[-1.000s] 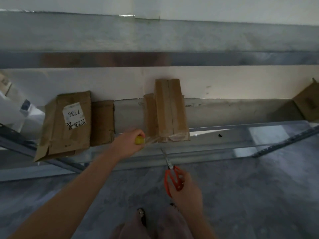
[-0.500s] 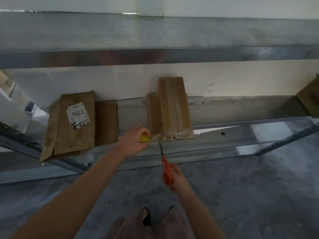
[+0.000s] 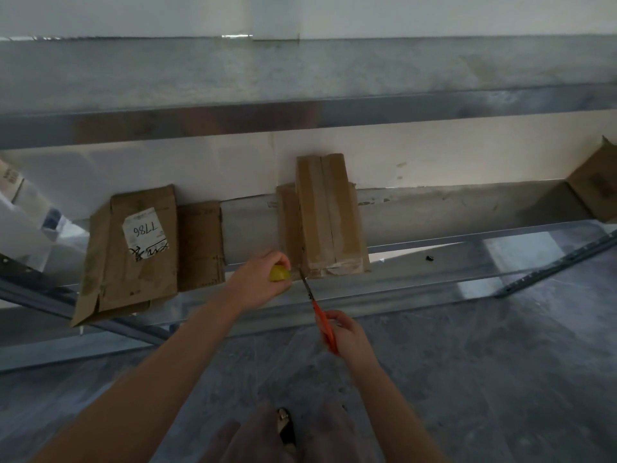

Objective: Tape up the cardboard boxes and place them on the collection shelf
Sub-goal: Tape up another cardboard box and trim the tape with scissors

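Brown cardboard box (image 3: 329, 212), sealed with clear tape along its middle seam and across its near end, sits at the middle of the long grey metal shelf (image 3: 467, 262). Its near end is close to the shelf's front edge and its far end reaches the pale wall. A second grey metal shelf (image 3: 300, 78) runs above.

Toward the lower shelf's left end, a flat brown cardboard box with a white handwritten label (image 3: 133, 255) overhangs the front edge. A smaller plain brown box (image 3: 200, 245) sits just beside it on the right. Another brown box (image 3: 597, 188) occupies the far right corner.

The left hand (image 3: 258, 284) curls round a yellow tape roll (image 3: 278, 273) just left of the taped box's near left corner. The right hand (image 3: 349, 335), below the front edge, grips orange-handled scissors (image 3: 324, 324). Their dark blades point up into the gap between roll and box; whether the blades are parted I cannot tell. A tiny black object (image 3: 429, 258) lies on the shelf, right of the taped box.
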`<state>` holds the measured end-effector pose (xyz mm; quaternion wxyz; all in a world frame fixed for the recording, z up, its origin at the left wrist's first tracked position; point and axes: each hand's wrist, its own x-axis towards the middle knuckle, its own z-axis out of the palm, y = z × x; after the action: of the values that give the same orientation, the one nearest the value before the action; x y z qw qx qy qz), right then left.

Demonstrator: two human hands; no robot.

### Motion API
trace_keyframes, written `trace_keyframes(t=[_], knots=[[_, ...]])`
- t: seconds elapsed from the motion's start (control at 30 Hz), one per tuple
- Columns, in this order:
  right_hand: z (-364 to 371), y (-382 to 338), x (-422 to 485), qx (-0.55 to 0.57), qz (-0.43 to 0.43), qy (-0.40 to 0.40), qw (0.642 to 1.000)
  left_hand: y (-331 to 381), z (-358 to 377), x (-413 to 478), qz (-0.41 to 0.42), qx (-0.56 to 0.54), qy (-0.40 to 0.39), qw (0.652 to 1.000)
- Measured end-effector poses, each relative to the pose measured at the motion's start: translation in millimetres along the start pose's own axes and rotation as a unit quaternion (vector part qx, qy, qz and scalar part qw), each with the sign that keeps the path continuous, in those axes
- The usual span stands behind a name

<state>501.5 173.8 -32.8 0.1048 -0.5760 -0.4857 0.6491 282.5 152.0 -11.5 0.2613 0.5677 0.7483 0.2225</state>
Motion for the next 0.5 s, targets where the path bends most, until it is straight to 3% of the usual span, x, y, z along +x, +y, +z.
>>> trace_keyframes(t=[0.2,0.5], knots=[[1.0,-6.3,10.5,-0.055,-0.007,0.023,0.998,-4.9,5.1,2.0,-0.014,0.014,-0.018,1.0],[-6.6,-19.4,27.6,-0.142,-0.034,0.072,0.987,-5.2,-9.8,3.7,-0.027,-0.006,0.016,0.999]])
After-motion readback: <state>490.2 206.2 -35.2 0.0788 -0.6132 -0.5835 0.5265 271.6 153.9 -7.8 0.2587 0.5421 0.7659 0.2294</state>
